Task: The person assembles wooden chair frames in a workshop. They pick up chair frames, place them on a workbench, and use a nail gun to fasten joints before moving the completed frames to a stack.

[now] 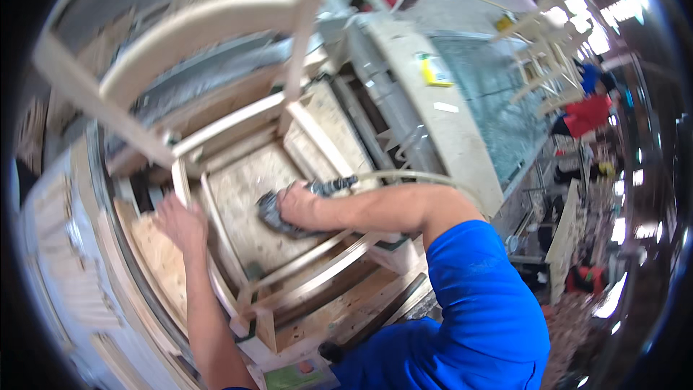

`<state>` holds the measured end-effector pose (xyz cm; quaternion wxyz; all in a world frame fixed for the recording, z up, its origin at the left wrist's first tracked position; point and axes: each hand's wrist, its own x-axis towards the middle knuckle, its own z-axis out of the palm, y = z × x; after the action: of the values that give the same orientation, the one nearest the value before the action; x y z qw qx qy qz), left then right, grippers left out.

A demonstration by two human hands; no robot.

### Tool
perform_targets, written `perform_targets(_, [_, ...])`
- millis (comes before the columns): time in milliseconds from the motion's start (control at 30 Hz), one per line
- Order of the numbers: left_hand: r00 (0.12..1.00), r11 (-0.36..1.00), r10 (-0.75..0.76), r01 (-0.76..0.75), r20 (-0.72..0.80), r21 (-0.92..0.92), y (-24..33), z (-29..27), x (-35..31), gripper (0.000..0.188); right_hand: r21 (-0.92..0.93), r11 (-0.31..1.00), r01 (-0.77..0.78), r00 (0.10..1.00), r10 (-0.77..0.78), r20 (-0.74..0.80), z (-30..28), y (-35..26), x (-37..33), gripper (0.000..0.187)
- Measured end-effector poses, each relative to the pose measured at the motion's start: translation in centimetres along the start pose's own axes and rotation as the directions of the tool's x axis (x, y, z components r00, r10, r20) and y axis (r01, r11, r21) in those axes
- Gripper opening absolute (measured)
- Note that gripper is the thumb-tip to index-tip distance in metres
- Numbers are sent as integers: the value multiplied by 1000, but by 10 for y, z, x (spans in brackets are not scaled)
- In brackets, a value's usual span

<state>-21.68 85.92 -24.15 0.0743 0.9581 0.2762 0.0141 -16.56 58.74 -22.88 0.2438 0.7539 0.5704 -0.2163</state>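
A pale wooden chair frame (304, 287), with a curved top piece and long posts, lies on the workbench before me. My right hand (297, 206) is wrapped round a dark air sander (271, 211), inside the frame's rectangular opening. From the sander's fitting, a pale hose (411, 174) runs off to the right under my forearm. My left hand (180, 224) grips the frame's left side rail, its fingers somewhat blurred. The sander's pad is mostly hidden by its body and my hand.
Stacked wooden strips (72, 260) lie at the left. Beyond the frame stands a long pale board (451, 119) with a yellow package (436, 71) on it, next to a glassy greenish panel (480, 94). Light wooden chairs (548, 65) and a person in red (586, 115) are farther right.
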Motion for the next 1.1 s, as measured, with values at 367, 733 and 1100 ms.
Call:
perform_targets(367, [999,995,22,-17,-49,95,29,-62,-77,92,678,427,-599,370,898,-238,-9,65,-403,29])
perform_targets(733, [1000,977,-15,13,10,215,38,-58,-119,90,494,-27,-869,-124,978,-165,240,31,-504,39])
perform_targets(1100, [1000,957,1,6,-23,289,23,-72,-118,88,848,134,-513,-100,972,-214,206,-56,-424,28])
